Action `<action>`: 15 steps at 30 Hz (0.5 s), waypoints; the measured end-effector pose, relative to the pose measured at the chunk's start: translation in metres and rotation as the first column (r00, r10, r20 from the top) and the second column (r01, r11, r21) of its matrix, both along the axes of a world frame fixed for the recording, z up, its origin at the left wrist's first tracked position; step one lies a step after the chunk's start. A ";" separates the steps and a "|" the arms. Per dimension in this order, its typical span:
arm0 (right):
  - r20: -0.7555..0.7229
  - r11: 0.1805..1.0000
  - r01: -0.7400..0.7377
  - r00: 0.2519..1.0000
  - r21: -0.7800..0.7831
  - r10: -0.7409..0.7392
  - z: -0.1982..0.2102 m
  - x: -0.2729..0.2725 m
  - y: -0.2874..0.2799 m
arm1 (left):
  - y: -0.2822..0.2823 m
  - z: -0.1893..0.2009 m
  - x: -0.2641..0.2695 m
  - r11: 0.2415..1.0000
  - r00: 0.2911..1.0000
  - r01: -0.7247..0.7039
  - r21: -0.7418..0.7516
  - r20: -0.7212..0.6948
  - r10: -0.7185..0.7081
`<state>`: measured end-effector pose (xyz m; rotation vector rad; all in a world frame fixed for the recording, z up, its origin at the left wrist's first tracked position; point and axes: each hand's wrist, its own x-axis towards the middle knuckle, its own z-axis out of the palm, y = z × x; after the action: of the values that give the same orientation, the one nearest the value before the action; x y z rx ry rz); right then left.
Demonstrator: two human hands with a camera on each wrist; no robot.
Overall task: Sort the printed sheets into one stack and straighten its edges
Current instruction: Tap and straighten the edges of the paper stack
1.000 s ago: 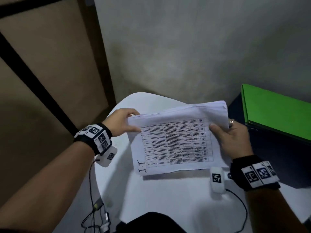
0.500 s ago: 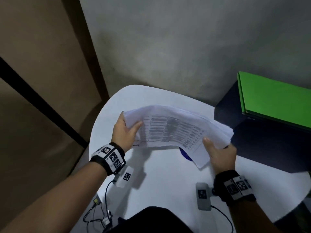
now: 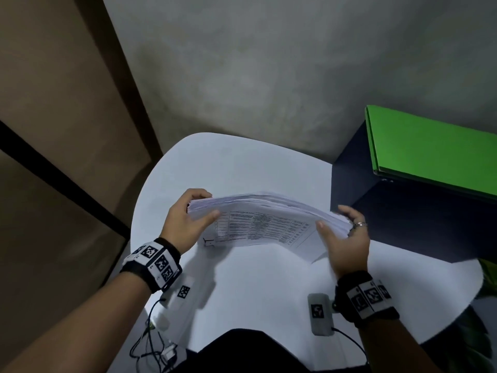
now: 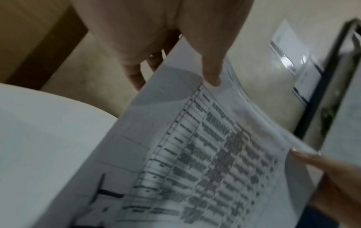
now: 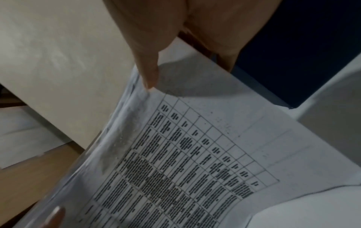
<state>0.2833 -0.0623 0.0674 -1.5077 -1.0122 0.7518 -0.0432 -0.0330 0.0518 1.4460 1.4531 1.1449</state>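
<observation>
A stack of printed sheets [image 3: 266,224] with a dense table on its top page is held in the air above the white table [image 3: 242,162], bowed upward in the middle. My left hand [image 3: 188,216] grips the stack's left end, thumb on top and fingers behind. My right hand [image 3: 344,232] grips the right end the same way; a ring shows on one finger. In the left wrist view my thumb presses the top sheet of the stack [image 4: 195,154]. In the right wrist view my thumb lies on the stack [image 5: 195,162] near its far corner. The sheet edges are slightly fanned at both ends.
A dark cabinet [image 3: 403,211] stands at the right, touching the table, with a green folder [image 3: 430,146] on top. A grey wall rises behind the table. Cables [image 3: 153,345] hang at the table's near left edge.
The stack was tilted up facing me, then lowered and flattened; now both hands hold it level by its ends, bowed upward, with the right hand farther right.
</observation>
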 end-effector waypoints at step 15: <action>0.235 0.980 -0.074 0.972 0.184 0.030 0.006 -0.009 -0.002 | 0.008 0.021 0.018 0.983 0.983 -0.169 0.078 0.087 0.162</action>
<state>0.2746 -0.0648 0.0731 -1.4262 -1.2665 0.5053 -0.0254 -0.0247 0.0730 1.3388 1.5062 1.3667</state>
